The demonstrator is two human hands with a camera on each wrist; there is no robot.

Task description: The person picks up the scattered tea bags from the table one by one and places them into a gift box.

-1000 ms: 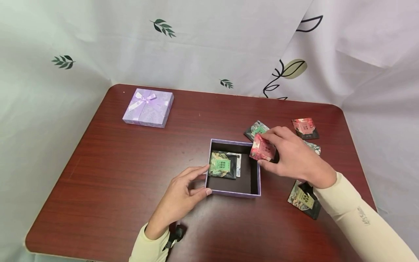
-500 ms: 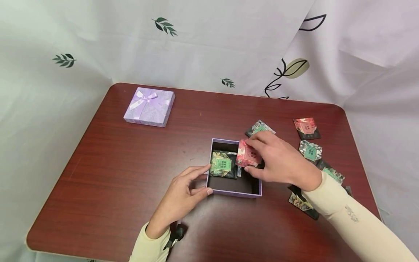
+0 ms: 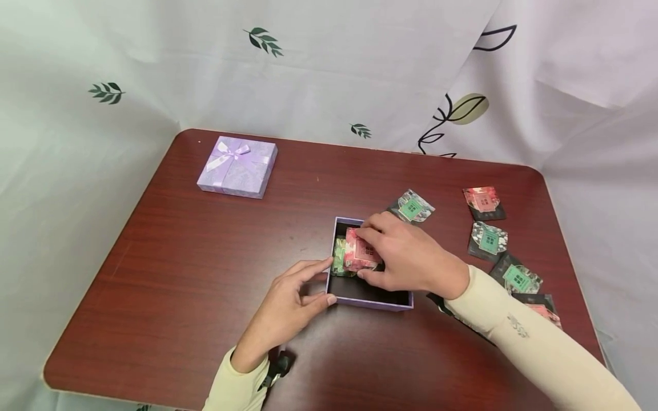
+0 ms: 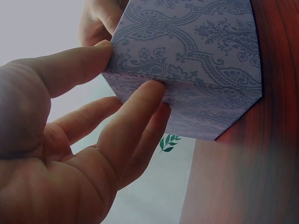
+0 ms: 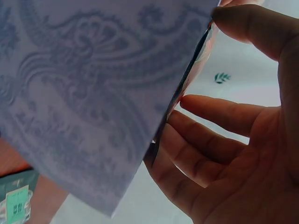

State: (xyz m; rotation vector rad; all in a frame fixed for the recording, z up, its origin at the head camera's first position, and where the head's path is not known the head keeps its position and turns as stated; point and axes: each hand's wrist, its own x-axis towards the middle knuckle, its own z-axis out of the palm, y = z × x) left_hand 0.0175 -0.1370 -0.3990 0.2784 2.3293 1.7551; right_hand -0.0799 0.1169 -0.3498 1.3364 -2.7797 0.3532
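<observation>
Our right hand (image 3: 401, 254) pinches a red packet (image 3: 360, 252) between thumb and fingers, over the left half of the open purple box (image 3: 370, 303). It overlaps a green-and-gold packet (image 3: 339, 258) lying inside; we can't tell if the two touch. Our left hand (image 3: 290, 299) is spread, fingertips against the box's left side, thumb at the near left corner. Loose packets (image 3: 488, 240), red and green labels, lie behind and right on our bench (image 3: 180, 285). Lavender ribboned box (image 3: 239, 171): far left, well apart.
</observation>
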